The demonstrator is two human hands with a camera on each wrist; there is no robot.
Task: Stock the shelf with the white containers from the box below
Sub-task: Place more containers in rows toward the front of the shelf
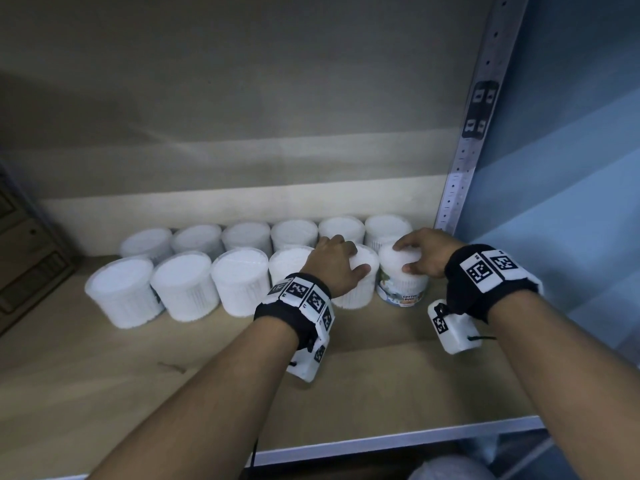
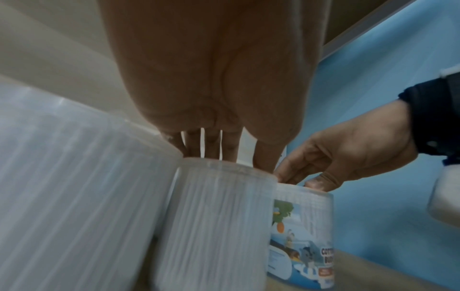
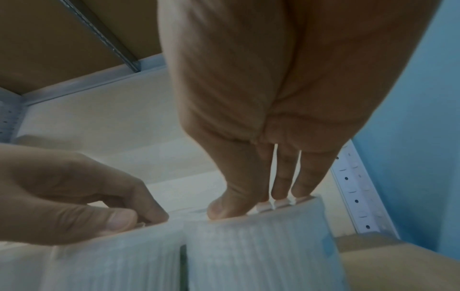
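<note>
Your left hand [image 1: 334, 268] has its fingers [image 2: 229, 145] curled down over the lid of a white container [image 1: 358, 282] in the front row, thumb on the near side of the rim, gripping it from above. Your right hand [image 1: 427, 252] does the same on the labelled container [image 1: 401, 282] just to its right: fingers [image 3: 281, 177] over the far edge of the lid, thumb [image 3: 229, 204] pressed on the near edge. That one shows a printed cartoon label reading "COTTON BUDS" on its side. The two containers stand upright and side by side, nearly touching; from the right wrist view a narrow dark gap shows between them.

Both sit on the shelf [image 1: 173, 393], at the right end of the front row. To their left in that row stand four more white containers [image 1: 181, 285], close together. Behind them runs a back row of six white containers [image 1: 246, 235] along the shelf's rear edge. A perforated metal upright [image 1: 464, 150] rises just right of the rows, with a blue wall [image 1: 571, 168] beyond it. Each wrist wears a black band [image 1: 478, 282] with black-and-white square markers.
</note>
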